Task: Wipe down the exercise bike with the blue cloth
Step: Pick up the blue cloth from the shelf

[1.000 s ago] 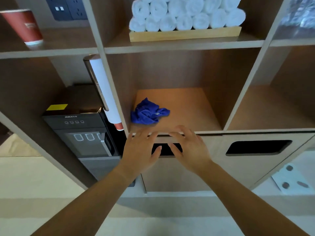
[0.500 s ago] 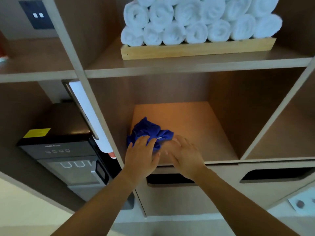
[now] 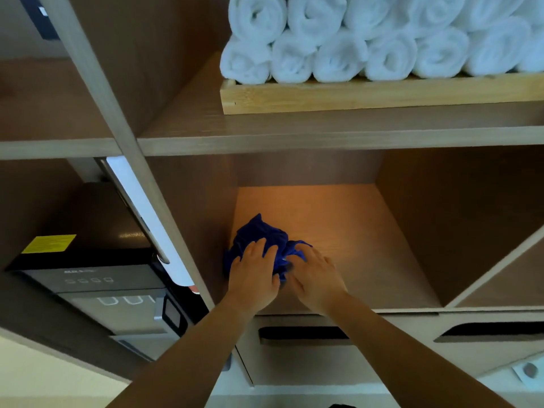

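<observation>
**Both hands on the cloth, bike nowhere in view**

A wooden shelf unit (image 3: 294,136) fills the view, divided into open cubbies, the middle one lit warm from above.

Inside that cubby, the left hand (image 3: 253,275) lies palm down on the blue cloth (image 3: 259,237), its fingers (image 3: 257,248) slightly spread and pressing into the crumpled fabric. The right hand (image 3: 316,278) comes in from the other side, fingers curled at the cloth's right edge; whether they have pinched a fold or merely touch it cannot be told, since the fingertips sink into the bunched material. Two hands meeting over one small heap reads as gathering it up so that no corner trails, which would put the task at its very first step: fetching the cloth.

The cloth sits in the front left corner of the cubby's floor, close against the left wall. On the shelf above, rolled white towels (image 3: 368,39) are stacked in a wooden tray (image 3: 353,95), cut off by the top and right edges of the view. Left of the cubby stands a dark machine (image 3: 97,275) with a yellow label; its small print is unreadable. A white strip (image 3: 147,219) hangs along the divider; what it is stays unclear. The exercise bike does not appear at all.
</observation>
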A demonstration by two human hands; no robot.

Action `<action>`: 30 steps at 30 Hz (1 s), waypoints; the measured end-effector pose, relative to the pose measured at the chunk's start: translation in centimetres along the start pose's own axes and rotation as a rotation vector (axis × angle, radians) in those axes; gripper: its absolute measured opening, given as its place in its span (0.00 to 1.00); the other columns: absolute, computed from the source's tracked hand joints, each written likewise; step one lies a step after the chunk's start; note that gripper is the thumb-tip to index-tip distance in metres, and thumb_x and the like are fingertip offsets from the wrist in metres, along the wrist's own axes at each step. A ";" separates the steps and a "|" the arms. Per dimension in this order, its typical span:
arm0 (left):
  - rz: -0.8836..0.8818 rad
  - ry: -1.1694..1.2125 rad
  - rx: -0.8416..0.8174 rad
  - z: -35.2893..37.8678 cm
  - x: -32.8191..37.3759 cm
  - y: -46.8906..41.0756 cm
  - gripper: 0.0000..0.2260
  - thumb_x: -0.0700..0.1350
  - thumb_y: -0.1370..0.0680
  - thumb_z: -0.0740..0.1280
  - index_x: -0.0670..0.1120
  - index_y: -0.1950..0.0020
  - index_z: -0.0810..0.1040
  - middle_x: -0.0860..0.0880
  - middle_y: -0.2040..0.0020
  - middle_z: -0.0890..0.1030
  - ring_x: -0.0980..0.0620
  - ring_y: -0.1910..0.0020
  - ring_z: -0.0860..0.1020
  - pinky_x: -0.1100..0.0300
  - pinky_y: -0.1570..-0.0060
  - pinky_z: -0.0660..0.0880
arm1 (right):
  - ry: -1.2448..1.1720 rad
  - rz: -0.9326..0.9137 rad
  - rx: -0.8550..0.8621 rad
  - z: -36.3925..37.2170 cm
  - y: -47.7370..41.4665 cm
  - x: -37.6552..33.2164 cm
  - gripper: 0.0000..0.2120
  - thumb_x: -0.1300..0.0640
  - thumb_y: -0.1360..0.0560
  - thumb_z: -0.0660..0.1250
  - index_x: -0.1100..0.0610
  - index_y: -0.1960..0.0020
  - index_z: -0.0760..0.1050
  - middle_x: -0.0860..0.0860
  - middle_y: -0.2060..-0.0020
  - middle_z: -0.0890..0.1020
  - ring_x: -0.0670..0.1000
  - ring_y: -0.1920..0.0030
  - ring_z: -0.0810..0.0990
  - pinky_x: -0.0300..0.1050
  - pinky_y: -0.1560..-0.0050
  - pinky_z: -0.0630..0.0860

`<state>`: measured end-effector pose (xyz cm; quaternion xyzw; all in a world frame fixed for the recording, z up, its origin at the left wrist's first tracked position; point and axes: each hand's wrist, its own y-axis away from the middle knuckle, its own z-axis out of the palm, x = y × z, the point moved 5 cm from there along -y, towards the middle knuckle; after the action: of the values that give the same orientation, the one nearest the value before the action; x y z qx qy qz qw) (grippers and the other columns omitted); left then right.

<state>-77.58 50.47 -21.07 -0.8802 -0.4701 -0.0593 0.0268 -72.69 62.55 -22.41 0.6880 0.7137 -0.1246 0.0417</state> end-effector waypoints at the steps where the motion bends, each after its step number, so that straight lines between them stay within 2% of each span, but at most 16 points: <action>1: -0.001 -0.006 -0.001 -0.1 0.0 -0.4 0.27 0.51 0.23 0.61 0.50 0.27 0.55 0.46 0.25 0.54 0.46 0.26 0.52 0.47 0.34 0.66 | -0.014 -0.001 -0.015 0.4 -0.4 0.1 0.20 0.47 0.22 0.54 0.50 0.32 0.65 0.52 0.28 0.62 0.52 0.30 0.62 0.50 0.36 0.63; 7: -0.018 -0.016 -0.064 -0.1 -0.2 -2.8 0.29 0.45 0.24 0.64 0.50 0.26 0.54 0.46 0.24 0.52 0.41 0.26 0.52 0.44 0.34 0.66 | -0.053 -0.056 -0.055 1.9 -2.8 0.5 0.21 0.48 0.23 0.58 0.51 0.31 0.64 0.51 0.25 0.53 0.53 0.27 0.54 0.53 0.32 0.63; 10: -0.093 -0.007 -0.118 0.8 -0.8 -3.4 0.32 0.43 0.23 0.64 0.50 0.25 0.50 0.47 0.27 0.60 0.42 0.31 0.61 0.48 0.40 0.71 | -0.173 -0.053 -0.131 3.1 -3.5 1.0 0.24 0.51 0.24 0.62 0.53 0.30 0.63 0.51 0.26 0.60 0.51 0.28 0.58 0.50 0.33 0.65; 12: -0.155 -0.020 -0.123 1.3 -1.2 -3.1 0.33 0.42 0.23 0.65 0.49 0.25 0.49 0.47 0.31 0.64 0.43 0.35 0.66 0.50 0.43 0.73 | -0.278 -0.058 -0.121 3.2 -3.5 1.4 0.19 0.54 0.26 0.65 0.52 0.36 0.67 0.49 0.33 0.69 0.50 0.34 0.66 0.46 0.40 0.71; 14: -0.168 -0.046 -0.129 1.9 -0.9 -2.8 0.31 0.41 0.24 0.66 0.48 0.26 0.54 0.48 0.34 0.65 0.44 0.38 0.67 0.50 0.45 0.74 | -0.285 -0.111 -0.064 3.0 -3.2 1.7 0.12 0.56 0.27 0.65 0.51 0.45 0.69 0.47 0.43 0.73 0.49 0.45 0.72 0.44 0.52 0.73; 16: -0.141 -0.058 -0.135 2.2 0.0 -2.5 0.25 0.41 0.25 0.66 0.48 0.31 0.61 0.48 0.37 0.66 0.44 0.40 0.67 0.49 0.50 0.74 | -0.249 -0.143 -0.027 2.7 -2.8 2.3 0.10 0.54 0.28 0.66 0.49 0.52 0.65 0.46 0.52 0.72 0.48 0.57 0.71 0.42 0.62 0.69; 18: -0.135 -0.015 -0.142 2.5 1.1 -2.2 0.22 0.42 0.25 0.65 0.49 0.34 0.63 0.48 0.38 0.66 0.44 0.39 0.66 0.48 0.51 0.74 | -0.253 -0.147 0.001 2.2 -2.5 3.2 0.14 0.53 0.30 0.68 0.49 0.53 0.63 0.47 0.54 0.72 0.47 0.61 0.69 0.39 0.65 0.64; 19: -0.137 0.009 -0.138 2.6 1.6 -2.1 0.21 0.42 0.26 0.65 0.49 0.34 0.64 0.48 0.38 0.65 0.44 0.39 0.65 0.47 0.50 0.74 | -0.257 -0.153 0.005 2.1 -2.4 3.7 0.16 0.52 0.31 0.70 0.50 0.49 0.65 0.49 0.51 0.73 0.48 0.59 0.71 0.39 0.63 0.66; 20: -0.142 0.027 -0.125 2.6 2.0 -1.9 0.21 0.43 0.26 0.66 0.49 0.35 0.64 0.47 0.38 0.65 0.45 0.38 0.65 0.47 0.50 0.75 | -0.257 -0.167 -0.012 2.2 -2.3 4.2 0.21 0.52 0.31 0.70 0.52 0.43 0.66 0.50 0.44 0.72 0.49 0.51 0.73 0.40 0.57 0.70; 21: -0.153 0.040 -0.109 2.6 2.3 -1.7 0.21 0.43 0.26 0.66 0.49 0.35 0.64 0.47 0.37 0.64 0.45 0.38 0.65 0.47 0.49 0.75 | -0.255 -0.196 -0.052 2.4 -2.3 4.5 0.28 0.51 0.31 0.71 0.54 0.35 0.64 0.51 0.36 0.69 0.51 0.42 0.72 0.43 0.47 0.72; 22: -0.167 0.051 -0.094 2.6 2.6 -1.5 0.21 0.43 0.26 0.65 0.50 0.35 0.65 0.47 0.36 0.63 0.45 0.37 0.64 0.48 0.48 0.75 | -0.255 -0.230 -0.107 2.7 -2.2 4.7 0.34 0.51 0.30 0.71 0.53 0.29 0.60 0.51 0.31 0.65 0.51 0.35 0.68 0.46 0.38 0.69; 23: -0.184 0.065 -0.082 2.5 2.7 -1.2 0.21 0.42 0.26 0.65 0.50 0.34 0.65 0.47 0.34 0.63 0.45 0.37 0.65 0.48 0.47 0.74 | -0.251 -0.263 -0.159 2.9 -2.0 4.8 0.37 0.50 0.29 0.70 0.52 0.26 0.55 0.50 0.28 0.63 0.51 0.32 0.65 0.47 0.34 0.66; 25: -0.220 0.120 -0.054 2.1 2.9 -0.4 0.20 0.40 0.25 0.62 0.49 0.34 0.66 0.47 0.33 0.65 0.45 0.38 0.67 0.49 0.45 0.74 | -0.242 -0.332 -0.167 2.8 -1.4 4.7 0.38 0.50 0.29 0.70 0.50 0.25 0.53 0.49 0.29 0.65 0.52 0.32 0.66 0.47 0.34 0.67; 28: -0.263 0.193 0.026 1.0 3.5 1.3 0.20 0.37 0.26 0.60 0.48 0.35 0.68 0.47 0.36 0.71 0.45 0.40 0.71 0.49 0.44 0.73 | -0.258 -0.411 -0.063 2.1 -0.4 4.0 0.36 0.49 0.30 0.70 0.48 0.28 0.56 0.50 0.35 0.70 0.53 0.39 0.72 0.47 0.42 0.73; 30: -0.302 0.217 0.098 0.2 3.9 3.0 0.19 0.35 0.27 0.60 0.48 0.38 0.70 0.48 0.40 0.74 0.46 0.42 0.72 0.49 0.46 0.74 | -0.277 -0.440 -0.040 1.9 0.1 3.3 0.33 0.48 0.31 0.70 0.46 0.30 0.58 0.51 0.36 0.70 0.52 0.39 0.71 0.46 0.43 0.71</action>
<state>-72.94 52.02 -20.77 -0.7857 -0.5936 -0.1342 0.1110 -72.97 65.27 -25.04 0.4916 0.8360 -0.2097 0.1246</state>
